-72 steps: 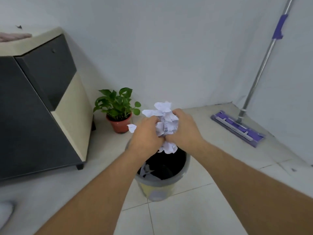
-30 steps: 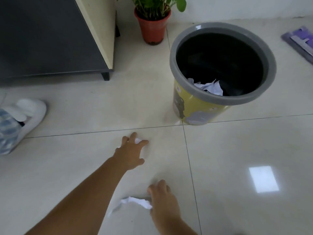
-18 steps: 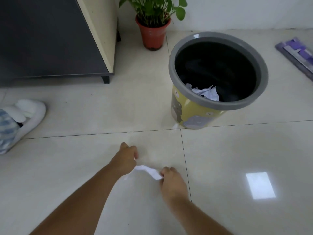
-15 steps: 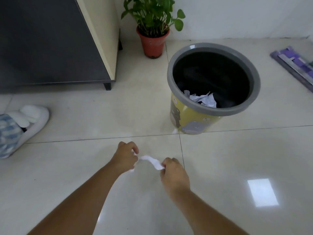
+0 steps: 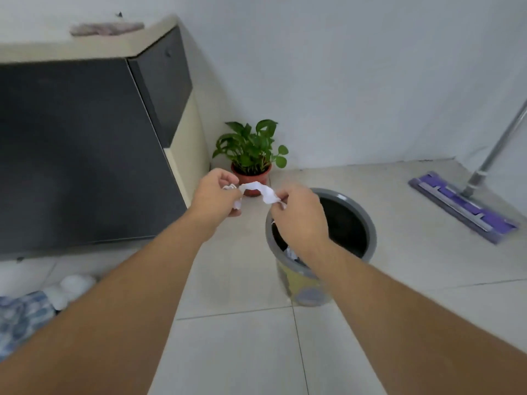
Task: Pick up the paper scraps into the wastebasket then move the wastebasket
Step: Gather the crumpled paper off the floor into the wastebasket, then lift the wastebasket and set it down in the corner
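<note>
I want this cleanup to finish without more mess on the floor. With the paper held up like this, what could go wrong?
1. The paper scrap is stretched between the left hand and right hand, mostly left of the wastebasket opening; released now, it may land on the floor.
2. The left hand seems to hold a second small scrap, which could slip out.
3. The potted plant stands close behind the hands and could get knocked.

A crumpled white paper scrap stretched between both hands, held up above the near-left rim of the wastebasket. The wastebasket stood upright on the floor, grey-rimmed, black inside, yellow-sided, with white scraps inside.
</note>
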Demonstrator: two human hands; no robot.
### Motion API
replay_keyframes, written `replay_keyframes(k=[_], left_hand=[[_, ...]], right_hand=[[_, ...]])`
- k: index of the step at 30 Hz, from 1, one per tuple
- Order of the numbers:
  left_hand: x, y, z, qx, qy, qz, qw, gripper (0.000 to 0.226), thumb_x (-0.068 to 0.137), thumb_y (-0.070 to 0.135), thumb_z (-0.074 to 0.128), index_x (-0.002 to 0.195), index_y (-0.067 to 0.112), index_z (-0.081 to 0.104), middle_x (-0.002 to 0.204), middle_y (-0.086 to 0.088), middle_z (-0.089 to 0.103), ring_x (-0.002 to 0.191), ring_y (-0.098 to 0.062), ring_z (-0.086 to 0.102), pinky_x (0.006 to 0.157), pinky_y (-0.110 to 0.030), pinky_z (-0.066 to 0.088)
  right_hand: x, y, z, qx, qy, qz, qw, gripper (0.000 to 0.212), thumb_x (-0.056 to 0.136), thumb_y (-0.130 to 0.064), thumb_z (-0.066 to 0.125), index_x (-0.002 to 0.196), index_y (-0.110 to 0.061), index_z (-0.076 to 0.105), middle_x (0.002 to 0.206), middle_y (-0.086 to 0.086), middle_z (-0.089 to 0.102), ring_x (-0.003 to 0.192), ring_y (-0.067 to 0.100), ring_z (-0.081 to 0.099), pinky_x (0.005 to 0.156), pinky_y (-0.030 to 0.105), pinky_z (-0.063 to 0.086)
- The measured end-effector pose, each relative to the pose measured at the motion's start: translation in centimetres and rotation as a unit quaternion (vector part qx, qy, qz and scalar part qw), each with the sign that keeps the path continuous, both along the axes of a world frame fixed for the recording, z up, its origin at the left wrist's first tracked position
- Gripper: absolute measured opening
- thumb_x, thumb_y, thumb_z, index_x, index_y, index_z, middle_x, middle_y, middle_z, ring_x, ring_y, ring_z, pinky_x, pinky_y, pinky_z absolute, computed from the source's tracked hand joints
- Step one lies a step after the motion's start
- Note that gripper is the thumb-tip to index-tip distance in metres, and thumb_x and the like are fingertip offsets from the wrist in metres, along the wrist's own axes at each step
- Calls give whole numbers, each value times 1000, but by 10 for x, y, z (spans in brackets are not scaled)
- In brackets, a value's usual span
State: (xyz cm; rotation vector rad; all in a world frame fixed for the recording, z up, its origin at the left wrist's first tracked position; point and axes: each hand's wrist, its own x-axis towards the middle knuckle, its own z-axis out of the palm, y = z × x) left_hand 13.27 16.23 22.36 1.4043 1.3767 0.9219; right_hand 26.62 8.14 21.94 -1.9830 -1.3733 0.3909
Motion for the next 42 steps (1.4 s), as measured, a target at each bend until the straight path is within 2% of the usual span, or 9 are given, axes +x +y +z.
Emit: replay_keyframes(k=[4,9,13,18,26,30,35,39,42], left_hand=[[46,-1,36,39,6,-47,998,20,85,-2,63,93,15,60,89,-2,54,72,-17,60,43,-19,51],[94,-10,49,49,0,-80,996,18,87,0,62,94,16,60,98,-12,60,80,-26,64,51,-26,57],[114,-14,47,44,13,-97,994,21,88,0,62,104,12,61,95,-6,58,76,-19,61,66,-38,64],[120,-16,27,22,9,-108,994,18,87,0,63,101,12,63,94,-4,55,82,-19,60,60,-31,62],[111,-30,-13,-116,74,-239,961,49,95,20,57,141,36,47,139,11,49,109,-22,54,83,-51,60],[102,-27,-24,-131,86,-209,965,56,97,20,57,148,30,37,149,-4,42,107,-23,51,85,-47,58],[88,-20,-41,-26,192,-118,974,49,95,30,56,141,16,46,140,-7,53,106,-19,54,86,-33,45],[74,-21,-77,-105,241,-90,961,58,93,47,51,141,18,38,139,-13,47,110,-34,54,92,-46,52],[72,-25,-105,-153,239,-74,956,56,91,52,50,137,26,33,136,-13,46,111,-36,56,79,-48,58]], right_hand=[[41,-4,45,32,5,-43,999,14,92,-17,56,100,-19,68,89,-1,68,75,14,61,72,35,56],[79,-19,61,27,-7,-84,996,15,92,-16,58,103,-13,68,90,1,65,72,15,56,53,21,36],[94,-25,56,31,-14,-102,994,17,91,-17,58,104,-13,69,90,0,65,74,17,58,60,25,40],[102,-26,37,11,-6,-114,993,16,93,-17,55,103,-15,67,95,1,66,77,15,57,67,27,43],[113,-29,-10,-108,69,-87,988,44,84,-28,68,122,-9,58,107,9,68,94,25,64,87,39,54],[120,-33,-25,-134,107,-81,982,65,82,-31,74,138,-10,49,126,6,61,109,22,59,95,32,47],[137,-31,-39,-94,103,-135,981,54,87,-29,67,135,-13,49,132,10,52,101,23,58,93,36,51],[154,-40,-65,-130,119,-211,961,64,87,-30,64,144,-14,39,141,16,37,116,35,54,101,48,48],[156,-47,-89,-159,171,-254,938,68,88,-29,62,148,-15,33,142,20,36,114,38,54,97,48,48]])
